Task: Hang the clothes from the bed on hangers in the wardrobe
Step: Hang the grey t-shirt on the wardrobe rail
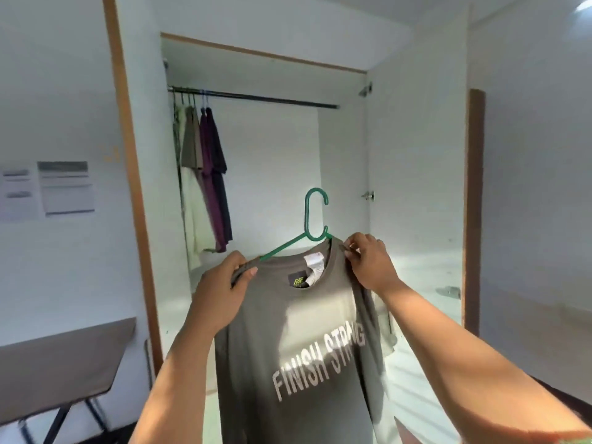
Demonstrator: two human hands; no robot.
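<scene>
A grey T-shirt [298, 341] printed "FINISH STRONG" hangs in front of me on a green plastic hanger [312, 219], whose hook stands upright above the collar. My left hand [221, 293] grips the shirt's left shoulder over the hanger arm. My right hand [368, 261] pinches the collar at the right shoulder. Behind them the wardrobe [342, 174] stands open, its dark rail [266, 98] running across the top. The bed is out of view.
Several shirts [205, 174] hang bunched at the rail's left end; the rest of the rail is bare. The wardrobe door [416, 155] is swung open on the right. A grey folding table [64, 363] stands low left, and papers [65, 187] are stuck on the left wall.
</scene>
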